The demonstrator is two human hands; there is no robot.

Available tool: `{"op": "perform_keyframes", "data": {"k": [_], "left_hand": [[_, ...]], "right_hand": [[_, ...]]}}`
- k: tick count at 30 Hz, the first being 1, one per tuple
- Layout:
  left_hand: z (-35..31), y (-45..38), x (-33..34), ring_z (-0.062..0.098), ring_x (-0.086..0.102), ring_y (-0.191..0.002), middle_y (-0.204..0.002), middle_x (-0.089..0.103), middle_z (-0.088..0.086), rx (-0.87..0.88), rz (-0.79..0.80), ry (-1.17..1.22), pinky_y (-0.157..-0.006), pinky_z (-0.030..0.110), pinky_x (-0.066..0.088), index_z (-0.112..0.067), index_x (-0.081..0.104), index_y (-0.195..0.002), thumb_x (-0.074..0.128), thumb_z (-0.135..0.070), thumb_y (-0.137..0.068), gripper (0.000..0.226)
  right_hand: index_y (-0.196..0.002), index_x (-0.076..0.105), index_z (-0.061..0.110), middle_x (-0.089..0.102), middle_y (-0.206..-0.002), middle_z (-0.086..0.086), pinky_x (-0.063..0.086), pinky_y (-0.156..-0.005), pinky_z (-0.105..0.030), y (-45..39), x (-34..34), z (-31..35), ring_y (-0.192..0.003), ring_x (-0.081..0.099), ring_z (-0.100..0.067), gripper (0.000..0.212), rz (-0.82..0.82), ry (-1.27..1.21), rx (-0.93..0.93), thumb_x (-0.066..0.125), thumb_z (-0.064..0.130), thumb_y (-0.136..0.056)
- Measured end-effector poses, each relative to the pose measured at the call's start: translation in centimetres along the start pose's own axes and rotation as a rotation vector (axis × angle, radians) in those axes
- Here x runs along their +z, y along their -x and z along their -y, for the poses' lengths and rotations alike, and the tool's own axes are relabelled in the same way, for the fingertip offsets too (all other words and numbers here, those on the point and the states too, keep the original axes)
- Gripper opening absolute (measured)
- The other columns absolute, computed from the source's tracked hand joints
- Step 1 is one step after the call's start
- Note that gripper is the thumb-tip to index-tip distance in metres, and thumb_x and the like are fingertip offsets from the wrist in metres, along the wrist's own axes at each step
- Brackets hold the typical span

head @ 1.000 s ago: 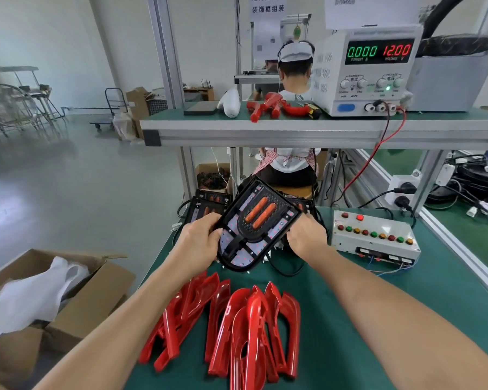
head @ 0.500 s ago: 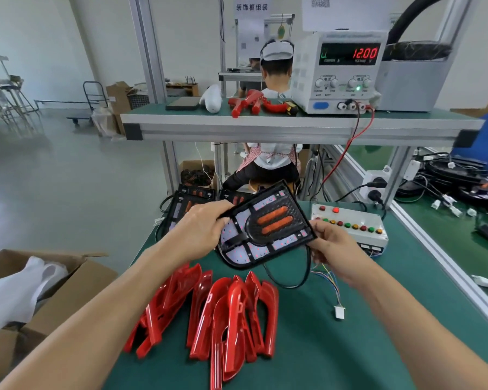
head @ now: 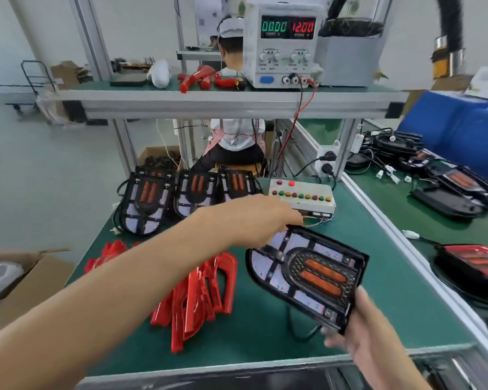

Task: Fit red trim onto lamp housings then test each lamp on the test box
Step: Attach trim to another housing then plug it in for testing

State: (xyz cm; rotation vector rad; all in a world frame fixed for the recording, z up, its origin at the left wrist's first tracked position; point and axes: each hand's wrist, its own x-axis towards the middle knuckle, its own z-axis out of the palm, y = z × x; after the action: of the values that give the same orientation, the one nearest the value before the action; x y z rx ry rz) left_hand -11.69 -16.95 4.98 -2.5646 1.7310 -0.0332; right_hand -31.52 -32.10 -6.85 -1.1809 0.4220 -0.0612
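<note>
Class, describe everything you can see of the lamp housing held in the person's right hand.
The lamp housing is a flat black plastic panel, rounded at one end and squared at the other. Pale segments dotted with small red lights surround a meshed oval holding two orange bars. It tilts face-up above the green table. The right hand grips its near squared corner; a black cable hangs beneath.

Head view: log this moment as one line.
right hand grips black lamp housing | left hand reaches toward beige test box | red trims untouched
</note>
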Motion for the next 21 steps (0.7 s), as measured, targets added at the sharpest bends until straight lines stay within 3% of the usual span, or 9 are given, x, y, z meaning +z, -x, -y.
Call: {"op": "perform_keyframes", "data": {"k": [2,5,9,12,16,19,21], "left_hand": [[-1.2,-0.9,1.2,0.031,0.056,-0.085,-0.095,0.06,0.008,0.04,0.077,-0.021,-0.069,0.044,0.047,-0.011,0.054,-0.107,0.047,0.007,-0.092,0.025],[-2.5,-2.3,2.8,0.033,0.057,-0.091,-0.103,0.062,0.009,0.093,0.144,-0.076,-0.07,0.046,0.049,-0.017,0.054,-0.12,0.047,0.008,-0.092,0.039],[-3.4,-3.7,5.3,0.033,0.062,-0.095,-0.109,0.064,0.009,0.15,0.175,-0.165,-0.06,0.037,0.036,-0.015,0.056,-0.13,0.052,0.007,-0.089,0.046],[-3.0,-4.1,6.5,0.032,0.059,-0.088,-0.105,0.062,0.01,0.143,0.213,-0.134,-0.058,0.036,0.032,-0.014,0.055,-0.131,0.052,0.007,-0.09,0.046],[-2.4,-4.1,7.6,0.028,0.047,-0.081,-0.105,0.06,0.01,0.156,0.253,-0.091,-0.058,0.037,0.033,-0.014,0.052,-0.135,0.047,0.009,-0.092,0.049],[-2.2,-4.1,8.0,0.028,0.048,-0.081,-0.104,0.058,0.009,0.18,0.26,-0.092,-0.057,0.036,0.033,-0.014,0.05,-0.136,0.047,0.012,-0.09,0.053],[-2.0,-4.1,8.1,0.028,0.047,-0.081,-0.107,0.059,0.01,0.191,0.258,-0.088,-0.054,0.034,0.029,-0.014,0.049,-0.137,0.047,0.012,-0.091,0.053]], "right_hand": [[-0.129,0.058,-0.006,0.064,-0.083,-0.025,0.048,-0.037,-0.03,0.7,0.3,-1.4,-0.056,0.056,-0.033,0.045,-0.084,-0.047,0.07,0.038,0.027,-0.106],[-0.115,0.065,0.001,0.073,-0.078,-0.022,0.052,-0.038,-0.029,1.3,0.2,-2.9,-0.049,0.066,-0.032,0.037,-0.161,-0.164,0.162,0.043,0.029,-0.105],[-0.111,0.068,0.0,0.075,-0.097,-0.028,0.061,-0.05,-0.038,1.7,0.0,-4.1,-0.074,0.074,-0.047,0.033,-0.179,-0.178,0.261,0.056,0.028,-0.102],[-0.101,0.076,0.003,0.075,-0.093,-0.029,0.06,-0.053,-0.035,1.5,-0.2,-3.8,-0.077,0.075,-0.045,0.043,-0.184,0.071,0.335,0.059,0.042,-0.099],[-0.078,0.078,0.001,0.075,-0.077,-0.023,0.053,-0.056,-0.028,1.3,-1.6,-1.9,-0.063,0.072,-0.032,0.075,-0.093,0.579,0.415,0.049,0.068,-0.094],[-0.076,0.076,0.005,0.076,-0.072,-0.016,0.048,-0.056,-0.025,1.6,-3.0,-1.0,-0.058,0.07,-0.024,0.078,-0.073,0.784,0.402,0.045,0.074,-0.091],[-0.069,0.07,0.006,0.073,-0.065,-0.017,0.043,-0.047,-0.023,1.4,-3.6,-0.6,-0.048,0.062,-0.023,0.068,-0.113,0.796,0.323,0.051,0.066,-0.093]]}}
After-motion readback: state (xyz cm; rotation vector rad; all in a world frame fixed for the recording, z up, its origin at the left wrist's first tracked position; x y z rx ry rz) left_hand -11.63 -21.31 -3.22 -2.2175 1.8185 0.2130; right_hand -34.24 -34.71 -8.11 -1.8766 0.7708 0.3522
